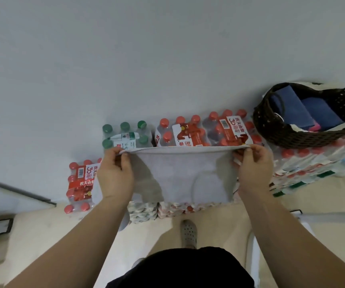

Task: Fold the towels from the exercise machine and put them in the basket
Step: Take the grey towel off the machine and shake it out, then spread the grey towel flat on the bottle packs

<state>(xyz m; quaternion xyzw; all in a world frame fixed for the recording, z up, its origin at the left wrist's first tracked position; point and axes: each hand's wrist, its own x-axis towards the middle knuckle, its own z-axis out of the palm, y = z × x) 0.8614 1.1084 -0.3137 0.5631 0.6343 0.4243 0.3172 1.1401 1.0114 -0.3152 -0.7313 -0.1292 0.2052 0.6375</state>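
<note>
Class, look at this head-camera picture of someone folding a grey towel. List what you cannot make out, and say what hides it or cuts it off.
- Exercise machine: not in the head view at all.
- Lower part of the grey towel: how it is folded behind is hidden by its own front face.
- Basket: its right side is cut by the frame edge; the blue towels cannot be counted.
- Fingertips of the left hand and right hand: tucked behind the towel edge.

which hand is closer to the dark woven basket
Right. The right hand pinches the grey towel just left of and below the dark woven basket; the left hand holds the towel's far corner.
</note>
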